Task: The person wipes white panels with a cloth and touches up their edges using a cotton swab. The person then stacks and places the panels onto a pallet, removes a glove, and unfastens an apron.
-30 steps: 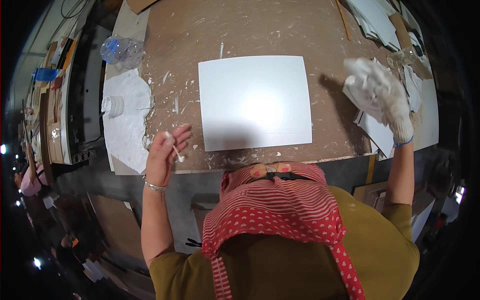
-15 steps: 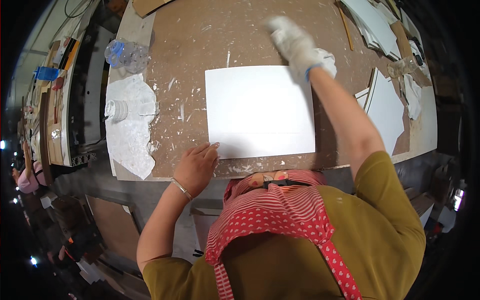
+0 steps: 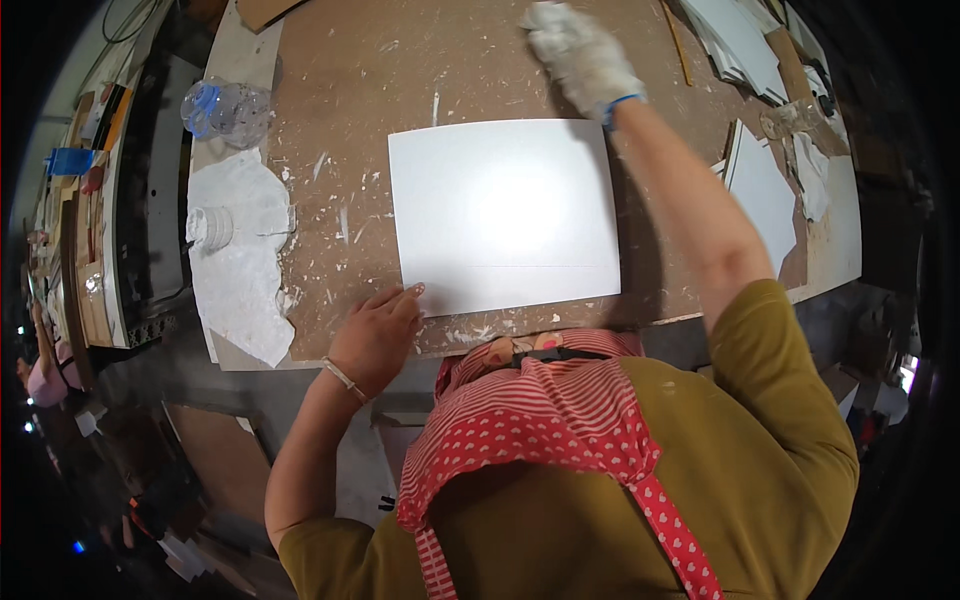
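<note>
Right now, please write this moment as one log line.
left hand: at near-left corner of white panel | right hand: gloved, beyond panel's far edge, grip unclear | clear bottle: left of panel

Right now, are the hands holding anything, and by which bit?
The bare left hand touches the white panel at its near left corner; any grip is hidden. Whether the gloved right hand holds anything can't be told.

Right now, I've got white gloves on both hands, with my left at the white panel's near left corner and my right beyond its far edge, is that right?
Not quite: the head view shows a white glove only on your right hand. Your left hand is bare. The rest is right.
</note>
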A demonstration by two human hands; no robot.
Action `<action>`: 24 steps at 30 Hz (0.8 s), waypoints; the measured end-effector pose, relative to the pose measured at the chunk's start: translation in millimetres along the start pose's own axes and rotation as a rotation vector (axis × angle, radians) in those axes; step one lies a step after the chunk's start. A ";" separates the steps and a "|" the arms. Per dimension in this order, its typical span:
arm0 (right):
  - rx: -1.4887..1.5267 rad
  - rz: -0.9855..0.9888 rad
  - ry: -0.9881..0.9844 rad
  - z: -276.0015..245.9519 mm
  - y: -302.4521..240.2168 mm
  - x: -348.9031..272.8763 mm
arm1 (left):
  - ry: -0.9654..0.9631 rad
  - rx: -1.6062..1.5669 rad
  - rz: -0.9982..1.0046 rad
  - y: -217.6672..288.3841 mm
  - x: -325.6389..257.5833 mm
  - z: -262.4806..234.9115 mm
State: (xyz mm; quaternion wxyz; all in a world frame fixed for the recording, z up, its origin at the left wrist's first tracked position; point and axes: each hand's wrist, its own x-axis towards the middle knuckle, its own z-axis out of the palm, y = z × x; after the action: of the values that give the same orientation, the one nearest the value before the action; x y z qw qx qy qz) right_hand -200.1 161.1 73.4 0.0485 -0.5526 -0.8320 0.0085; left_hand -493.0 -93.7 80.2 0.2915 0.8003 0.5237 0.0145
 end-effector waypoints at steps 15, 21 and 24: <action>1.454 0.397 -0.162 -72.3 51.1 -212.5 | -0.059 0.083 0.249 1.8 145.8 -32.0; 1.293 0.606 -0.258 -73.2 54.7 -263.4 | -0.121 0.289 0.242 11.7 153.7 -35.5; 1.324 0.596 -0.177 -64.1 67.6 -281.0 | -0.077 0.283 0.287 12.9 155.4 -39.5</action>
State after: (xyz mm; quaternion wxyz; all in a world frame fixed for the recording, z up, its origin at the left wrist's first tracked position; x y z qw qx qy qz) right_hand -24.2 -73.7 112.5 0.3007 -0.6077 -0.4678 0.5669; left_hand -425.1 52.1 75.4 0.1906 0.8998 0.3895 -0.0485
